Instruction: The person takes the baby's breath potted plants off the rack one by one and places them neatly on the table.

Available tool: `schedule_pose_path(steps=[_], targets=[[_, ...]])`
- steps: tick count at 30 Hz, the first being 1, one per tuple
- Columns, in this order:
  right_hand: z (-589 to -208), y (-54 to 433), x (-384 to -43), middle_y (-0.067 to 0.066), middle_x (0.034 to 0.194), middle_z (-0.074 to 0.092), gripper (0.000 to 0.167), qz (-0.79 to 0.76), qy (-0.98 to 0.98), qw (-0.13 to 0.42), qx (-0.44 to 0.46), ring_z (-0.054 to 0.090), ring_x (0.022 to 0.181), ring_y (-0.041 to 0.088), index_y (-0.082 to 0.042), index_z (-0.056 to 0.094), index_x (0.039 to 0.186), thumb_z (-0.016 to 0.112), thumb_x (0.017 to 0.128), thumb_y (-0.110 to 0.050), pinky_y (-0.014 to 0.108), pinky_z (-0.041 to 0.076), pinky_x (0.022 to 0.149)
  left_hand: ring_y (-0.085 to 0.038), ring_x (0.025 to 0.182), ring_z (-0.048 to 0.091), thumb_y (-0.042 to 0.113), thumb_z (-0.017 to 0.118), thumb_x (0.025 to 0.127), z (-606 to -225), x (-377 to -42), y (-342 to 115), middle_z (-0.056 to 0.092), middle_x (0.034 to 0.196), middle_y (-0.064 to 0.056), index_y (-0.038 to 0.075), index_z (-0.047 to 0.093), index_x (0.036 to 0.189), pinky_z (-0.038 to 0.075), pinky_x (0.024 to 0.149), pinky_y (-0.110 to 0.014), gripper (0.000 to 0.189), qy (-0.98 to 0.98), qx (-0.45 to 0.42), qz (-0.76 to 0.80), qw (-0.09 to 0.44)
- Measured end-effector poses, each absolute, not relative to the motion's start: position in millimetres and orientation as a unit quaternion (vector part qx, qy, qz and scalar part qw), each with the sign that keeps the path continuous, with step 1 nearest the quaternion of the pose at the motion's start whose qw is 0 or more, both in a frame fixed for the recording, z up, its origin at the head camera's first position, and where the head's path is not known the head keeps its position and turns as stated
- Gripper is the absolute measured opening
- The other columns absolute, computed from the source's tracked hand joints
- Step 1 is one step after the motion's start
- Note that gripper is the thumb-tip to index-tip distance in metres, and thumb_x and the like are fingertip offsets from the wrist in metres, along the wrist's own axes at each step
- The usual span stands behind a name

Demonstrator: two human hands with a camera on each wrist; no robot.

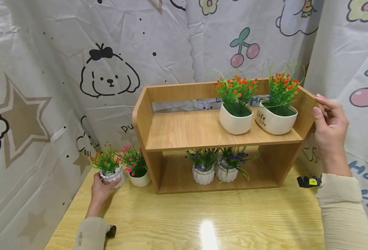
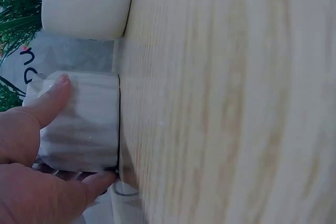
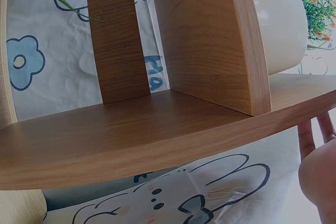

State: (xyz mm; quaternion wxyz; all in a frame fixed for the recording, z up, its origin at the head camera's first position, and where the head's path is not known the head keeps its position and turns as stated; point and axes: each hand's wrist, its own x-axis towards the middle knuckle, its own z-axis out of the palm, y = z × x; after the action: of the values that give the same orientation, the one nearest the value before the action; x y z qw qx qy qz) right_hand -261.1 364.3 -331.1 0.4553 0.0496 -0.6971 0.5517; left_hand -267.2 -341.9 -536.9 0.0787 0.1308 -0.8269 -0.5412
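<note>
At the far left of the table, my left hand [image 1: 101, 190] grips a small white ribbed pot [image 2: 84, 121] holding an orange-flowered plant [image 1: 105, 160]. In the left wrist view my thumb lies along one side of the pot and the fingers along the other; its base is at the tabletop. Beside it stands a smooth white pot [image 1: 140, 178] with pink flowers. My right hand [image 1: 331, 126] holds the upper right side panel of a two-tier wooden shelf [image 1: 184, 130]. Fingers [image 3: 306, 140] touch the panel's outer face in the right wrist view.
Two white pots [image 1: 236, 119] [image 1: 277, 119] with orange flowers stand on the upper tier's right half. Two ribbed pots [image 1: 203, 175] [image 1: 227, 172] with purple flowers are on the lower tier. Patterned cloth [image 1: 165, 52] hangs behind and beside the wooden table [image 1: 171, 215].
</note>
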Motion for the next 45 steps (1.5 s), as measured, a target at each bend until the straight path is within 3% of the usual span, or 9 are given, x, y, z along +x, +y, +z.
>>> schedule_pose_path(steps=[16,45], targets=[[-328.4,364.3,-262.5,-0.001,0.143,0.062,0.034,0.556,-0.693,0.456,0.048,0.057,0.125,0.013,-0.007,0.063,0.138,0.060,0.104,-0.008,0.021,0.045,0.103,-0.050,0.151,0.025,0.021,0.074,0.097,-534.7,-269.0,-342.3,0.025,0.162,-0.038,-0.005,0.005,0.162,0.027,0.124,-0.061,0.098,-0.852,0.117,-0.507,0.056],[-331.6,363.8,-261.5,-0.002,0.140,0.064,0.034,0.559,-0.687,0.461,0.055,0.059,0.117,0.010,-0.004,0.063,0.137,0.060,0.103,-0.005,0.019,0.044,0.096,-0.051,0.153,0.021,0.022,0.074,0.097,-536.8,-266.9,-345.2,0.020,0.162,-0.039,-0.006,-0.001,0.161,0.023,0.125,-0.061,0.102,-0.865,0.107,-0.488,0.046]])
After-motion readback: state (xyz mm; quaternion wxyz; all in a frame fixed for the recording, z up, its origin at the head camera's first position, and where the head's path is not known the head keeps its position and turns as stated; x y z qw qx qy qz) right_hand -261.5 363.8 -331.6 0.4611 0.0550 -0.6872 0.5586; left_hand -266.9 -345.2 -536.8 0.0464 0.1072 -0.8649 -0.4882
